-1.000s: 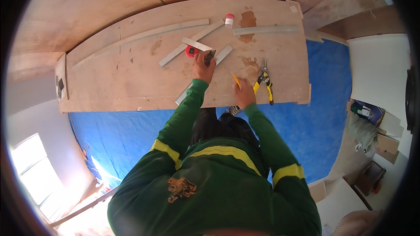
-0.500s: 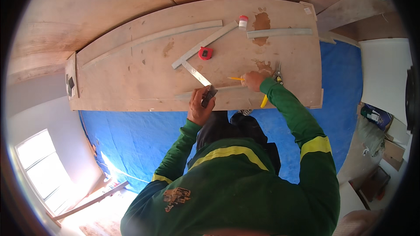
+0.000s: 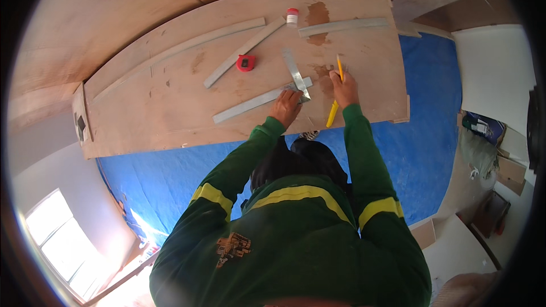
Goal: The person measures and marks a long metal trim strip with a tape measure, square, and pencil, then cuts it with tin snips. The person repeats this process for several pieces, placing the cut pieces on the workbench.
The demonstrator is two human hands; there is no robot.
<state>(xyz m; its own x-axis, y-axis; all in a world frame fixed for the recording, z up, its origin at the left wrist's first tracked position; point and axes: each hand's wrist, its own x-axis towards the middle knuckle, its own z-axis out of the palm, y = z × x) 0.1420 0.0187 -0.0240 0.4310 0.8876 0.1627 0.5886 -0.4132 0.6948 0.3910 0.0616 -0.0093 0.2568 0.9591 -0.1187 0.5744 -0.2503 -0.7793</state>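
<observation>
My left hand (image 3: 286, 107) grips the corner of a steel square (image 3: 292, 65), whose blade crosses a grey metal strip (image 3: 244, 108) on the board's near half. My right hand (image 3: 345, 90) holds a yellow pencil (image 3: 340, 65) upright-angled, just right of the square, over snips with a yellow handle (image 3: 331, 115) that are mostly hidden beneath it. A red tape measure (image 3: 245, 62) lies beyond my left hand, beside a diagonal strip (image 3: 227, 65).
The wooden board (image 3: 131, 119) carries a red-lidded jar (image 3: 292, 18) and more strips (image 3: 352, 24) at the back. A blue sheet (image 3: 426, 153) covers the floor. Plywood panels (image 3: 102, 28) rise behind; bags and offcuts (image 3: 483, 131) sit at right.
My left hand has brought the square right, from near the board's edge onto the near strip, its blade now pointing away. My right hand has turned the pencil from sideways to upward.
</observation>
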